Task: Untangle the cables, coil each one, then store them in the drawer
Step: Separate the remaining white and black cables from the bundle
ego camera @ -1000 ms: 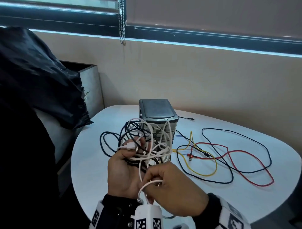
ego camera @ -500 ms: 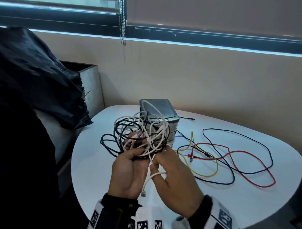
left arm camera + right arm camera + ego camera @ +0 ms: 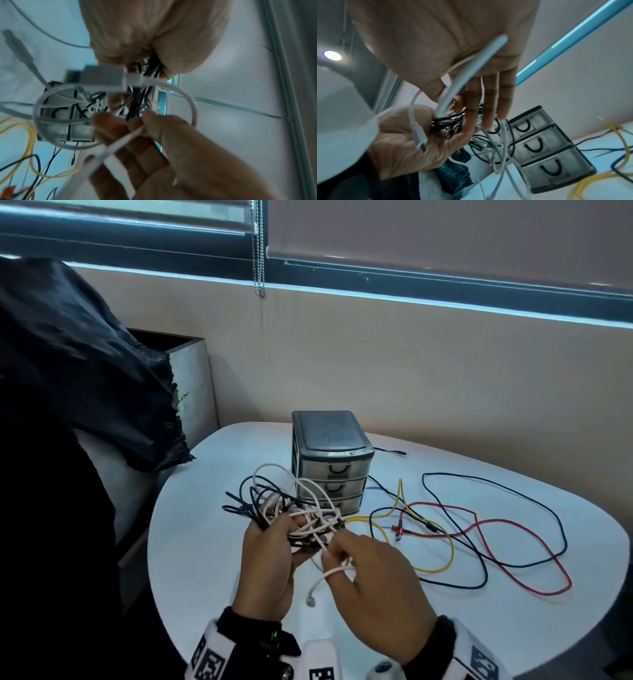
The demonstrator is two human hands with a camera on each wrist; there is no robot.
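My left hand [image 3: 291, 525] grips a tangle of white and black cables [image 3: 294, 505] just above the table, in front of the small three-drawer unit [image 3: 330, 460]. My right hand [image 3: 334, 549] pinches one white cable [image 3: 337, 571] that leads out of the tangle; its plug [image 3: 311, 601] dangles below. In the right wrist view the white cable [image 3: 467, 75] crosses the palm and the fingers [image 3: 488, 105] reach into the bundle held by the left hand [image 3: 402, 135]. All the drawers [image 3: 539, 147] are closed.
Yellow [image 3: 435, 559], red [image 3: 520, 570] and dark cables [image 3: 507, 491] lie looped on the white table [image 3: 212, 542] to the right of the drawer unit. A black bag [image 3: 85, 371] and a grey box [image 3: 191, 371] stand at the left. The wall is just behind.
The tangle has come down lower, so the drawer fronts show above it. My right hand has shifted slightly right, drawing the white cable end out of the bundle.
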